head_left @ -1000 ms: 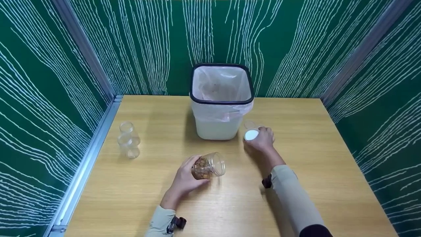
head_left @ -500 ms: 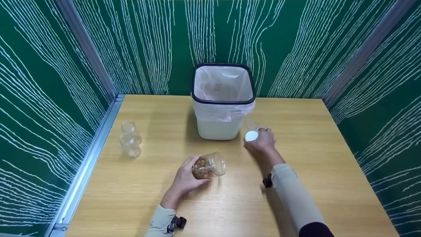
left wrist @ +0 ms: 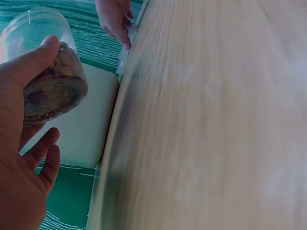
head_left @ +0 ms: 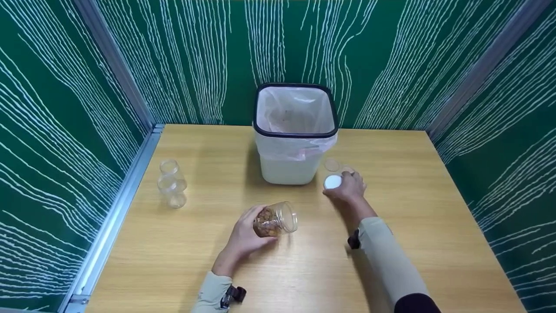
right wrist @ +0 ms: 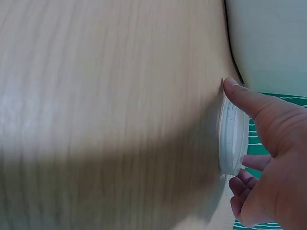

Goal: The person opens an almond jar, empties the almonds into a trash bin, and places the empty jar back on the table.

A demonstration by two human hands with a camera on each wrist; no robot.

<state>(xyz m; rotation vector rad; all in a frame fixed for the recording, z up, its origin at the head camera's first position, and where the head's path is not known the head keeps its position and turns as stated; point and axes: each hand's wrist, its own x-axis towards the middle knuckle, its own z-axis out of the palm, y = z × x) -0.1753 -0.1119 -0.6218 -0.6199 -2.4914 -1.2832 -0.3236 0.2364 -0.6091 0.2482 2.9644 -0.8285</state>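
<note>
My left hand grips a clear jar partly filled with brown nuts. The jar is tilted on its side above the table, its lidless mouth facing right. In the left wrist view, thumb and fingers wrap the lower part of the jar, and the nuts lie against its base. To the right of the bin, my right hand holds a round white lid by its edge, low at the tabletop. The right wrist view has the lid between thumb and fingers.
A white bin with a black rim and a plastic liner stands at the back middle. Clear round lids lie beyond my right hand. Several clear containers are grouped at the table's left. Green walls enclose the back and sides.
The white lid and my right hand have shifted slightly toward me, showing more of the clear lid behind. My left hand and the jar have stayed in place.
</note>
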